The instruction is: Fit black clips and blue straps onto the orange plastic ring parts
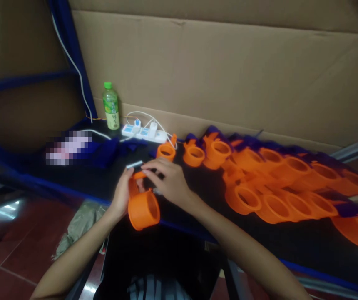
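Note:
My left hand (121, 195) grips an orange plastic ring-shaped part (143, 208) at the near edge of the dark table (82, 177). Its open bore faces me. My right hand (168, 181) lies over the top of the same part, fingers curled and pinching a small dark piece at its upper end. A short pale strip (134, 164) sticks out just above my left fingertips. What exactly the right fingers hold is hidden.
Several more orange ring parts (279, 191) with dark blue pieces lie in rows across the right of the table. At the back stand a green-capped bottle (110, 106) and a white power strip (144, 132) with cables. Cardboard (229, 71) walls the rear. A blurred patch lies at left.

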`<state>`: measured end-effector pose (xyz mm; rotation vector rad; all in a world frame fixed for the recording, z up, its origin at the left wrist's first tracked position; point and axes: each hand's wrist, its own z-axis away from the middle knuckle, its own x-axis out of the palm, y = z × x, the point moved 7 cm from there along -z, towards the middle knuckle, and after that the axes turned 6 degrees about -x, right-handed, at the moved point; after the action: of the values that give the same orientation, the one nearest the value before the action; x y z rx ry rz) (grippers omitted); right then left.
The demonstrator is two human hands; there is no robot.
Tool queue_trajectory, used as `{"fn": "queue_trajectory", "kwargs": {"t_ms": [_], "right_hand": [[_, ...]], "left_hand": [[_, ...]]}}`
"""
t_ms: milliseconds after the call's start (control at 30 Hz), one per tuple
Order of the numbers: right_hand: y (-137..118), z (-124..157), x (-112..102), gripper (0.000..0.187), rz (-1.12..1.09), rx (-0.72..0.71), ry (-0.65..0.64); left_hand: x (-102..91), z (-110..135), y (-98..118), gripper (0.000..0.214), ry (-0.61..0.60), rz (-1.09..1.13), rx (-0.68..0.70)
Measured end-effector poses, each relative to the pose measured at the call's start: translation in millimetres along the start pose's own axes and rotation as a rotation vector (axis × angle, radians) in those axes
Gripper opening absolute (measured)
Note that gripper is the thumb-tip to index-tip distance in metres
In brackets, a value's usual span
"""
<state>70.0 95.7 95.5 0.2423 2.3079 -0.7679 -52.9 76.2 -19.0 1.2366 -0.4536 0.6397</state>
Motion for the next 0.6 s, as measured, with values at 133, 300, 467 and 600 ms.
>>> {"fn": "queue_trajectory", "kwargs": {"t_ms": [133, 300, 467, 600], "right_hand": [[18.6, -42.4, 2.7, 0.027, 0.44, -0.061, -0.147], [64.2, -82.4, 47.8, 0.024, 0.832, -0.046, -0.583], [92.5, -88.9, 70.5, 0.023, 0.845, 0.112, -0.661], [97.4, -88.6, 72.4, 0.023, 0.78, 0.144, -0.643]], "left_hand": [[-3.5, -4.7, 4.0, 0.039, -0.009, 0.145, -0.066], [-5.5, -4.6, 6.2, 0.048, -0.036, 0.133, -0.125], [-4.2, -2.0, 4.6, 0.053, -0.056, 0.107, -0.141], [-4.7, -3.3, 4.0, 0.054, -0.048, 0.086, -0.132]]}}
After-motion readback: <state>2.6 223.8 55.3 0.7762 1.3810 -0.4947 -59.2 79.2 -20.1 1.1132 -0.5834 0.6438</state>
